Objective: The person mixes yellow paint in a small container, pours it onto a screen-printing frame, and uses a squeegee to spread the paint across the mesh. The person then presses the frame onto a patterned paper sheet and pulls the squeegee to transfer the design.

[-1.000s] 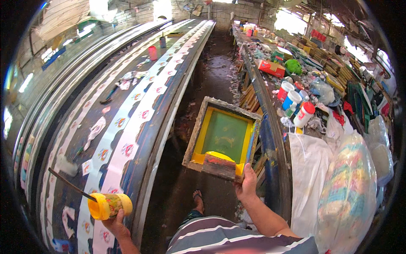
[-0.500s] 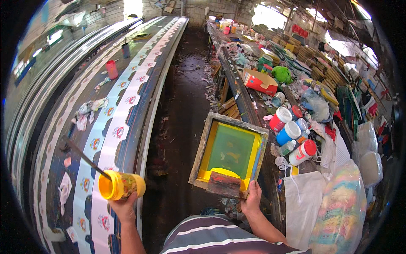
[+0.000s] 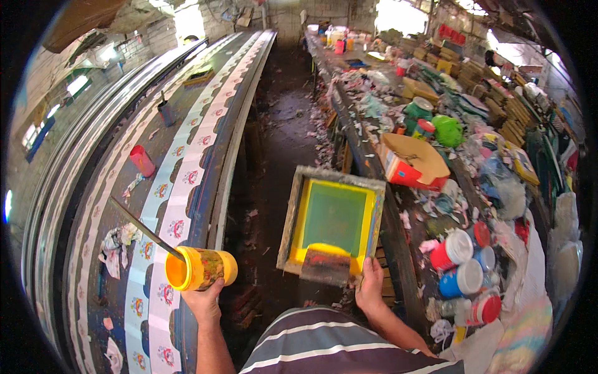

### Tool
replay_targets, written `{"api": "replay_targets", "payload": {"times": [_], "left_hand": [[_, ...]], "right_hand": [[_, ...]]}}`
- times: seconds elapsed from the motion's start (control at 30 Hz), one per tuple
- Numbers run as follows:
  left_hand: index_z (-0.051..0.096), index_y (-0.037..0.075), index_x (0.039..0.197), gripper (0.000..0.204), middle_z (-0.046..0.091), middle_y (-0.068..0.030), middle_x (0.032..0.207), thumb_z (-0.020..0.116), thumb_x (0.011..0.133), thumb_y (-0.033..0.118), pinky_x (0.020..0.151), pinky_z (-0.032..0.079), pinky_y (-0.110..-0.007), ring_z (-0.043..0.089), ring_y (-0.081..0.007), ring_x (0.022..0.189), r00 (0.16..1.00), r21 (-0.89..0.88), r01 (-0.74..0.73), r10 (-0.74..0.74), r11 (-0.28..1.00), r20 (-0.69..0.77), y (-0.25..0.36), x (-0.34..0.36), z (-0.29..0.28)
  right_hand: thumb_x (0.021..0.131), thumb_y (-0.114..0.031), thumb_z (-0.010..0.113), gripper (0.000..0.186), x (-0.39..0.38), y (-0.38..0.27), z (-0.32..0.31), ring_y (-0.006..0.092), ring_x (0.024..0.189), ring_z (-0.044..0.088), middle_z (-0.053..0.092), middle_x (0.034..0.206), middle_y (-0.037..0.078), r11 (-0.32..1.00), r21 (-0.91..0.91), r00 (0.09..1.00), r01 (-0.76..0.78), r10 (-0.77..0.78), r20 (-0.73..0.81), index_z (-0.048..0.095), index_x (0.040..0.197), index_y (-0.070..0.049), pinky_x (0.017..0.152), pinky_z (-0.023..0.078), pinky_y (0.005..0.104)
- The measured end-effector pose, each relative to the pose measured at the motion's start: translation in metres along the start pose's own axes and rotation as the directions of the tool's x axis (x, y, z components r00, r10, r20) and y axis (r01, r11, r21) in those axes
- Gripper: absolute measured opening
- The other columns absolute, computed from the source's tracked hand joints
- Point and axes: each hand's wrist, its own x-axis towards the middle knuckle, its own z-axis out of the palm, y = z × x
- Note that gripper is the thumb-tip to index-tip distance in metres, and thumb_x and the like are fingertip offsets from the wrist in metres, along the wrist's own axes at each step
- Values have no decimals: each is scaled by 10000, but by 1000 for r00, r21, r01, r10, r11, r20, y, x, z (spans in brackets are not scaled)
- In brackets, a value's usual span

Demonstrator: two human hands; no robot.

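Note:
In the head view my left hand grips a yellow plastic jar from below, tilted, with a long dark stick standing out of its mouth. My right hand holds the lower right edge of a wooden-framed printing screen, which has a green mesh and yellow ink along its inner edges. A stained squeegee lies across the screen's lower end, beside my right hand. Both are held above the aisle, between two long tables.
The left table carries printed strips, rags and a red container. The right table is cluttered with tubs, an open carton, a green ball-like bundle and stacked frames. The aisle floor is littered with scraps.
The view has moved forward along the aisle, so items on both tables appear nearer and lower. The jar in my left hand has risen and shifted right in the view.

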Motion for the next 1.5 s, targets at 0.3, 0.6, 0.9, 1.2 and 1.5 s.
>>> {"api": "replay_targets", "payload": {"times": [0.3, 0.6, 0.9, 1.2, 1.5], "left_hand": [[592, 14, 1604, 965, 697, -141, 1499, 975, 718, 4, 1221, 593, -504, 736, -325, 1361, 983, 10, 95, -93, 995, -157, -78, 150, 64], [558, 10, 1639, 995, 665, -135, 1568, 1030, 766, 85, 1264, 535, -488, 674, -313, 1437, 996, 29, 64, -63, 997, -57, -174, 379, 196], [476, 13, 1715, 1044, 635, -159, 1628, 941, 780, -7, 1269, 549, -542, 665, -355, 1474, 989, 12, 79, -80, 997, 128, -267, 588, 361], [483, 33, 1715, 1082, 639, -129, 1621, 913, 723, 20, 1266, 554, -538, 670, -349, 1467, 993, -46, 22, -17, 999, 114, -331, 787, 539], [527, 28, 1675, 1041, 668, -122, 1563, 909, 708, -18, 1272, 548, -515, 678, -331, 1447, 999, 31, 32, -32, 999, 3, -416, 955, 630]], "right_hand": [[1243, -441, 597, 325, 243, -25, 122, 111, 785, 701, 758, 1101, -19, 995, 74, 996, -66, 70, -57, 672, 1358, -147, 527, 535, 325], [1260, -456, 562, 356, 476, -50, 225, 137, 723, 699, 727, 990, -7, 998, 68, 984, -1, 13, -179, 657, 1321, -118, 555, 545, 321], [1261, -344, 596, 286, 679, -24, 268, 138, 878, 715, 742, 1079, 12, 990, 61, 969, 127, -110, -220, 664, 1317, -72, 744, 602, 347], [1257, -297, 604, 244, 968, -6, 336, 131, 942, 732, 771, 1118, 12, 993, 44, 962, 110, -96, -254, 702, 1295, -77, 825, 605, 347], [1242, -336, 633, 262, 1236, -43, 435, 163, 849, 742, 780, 1090, 10, 995, 82, 940, 64, -32, -339, 705, 1301, -90, 689, 609, 338]]}}
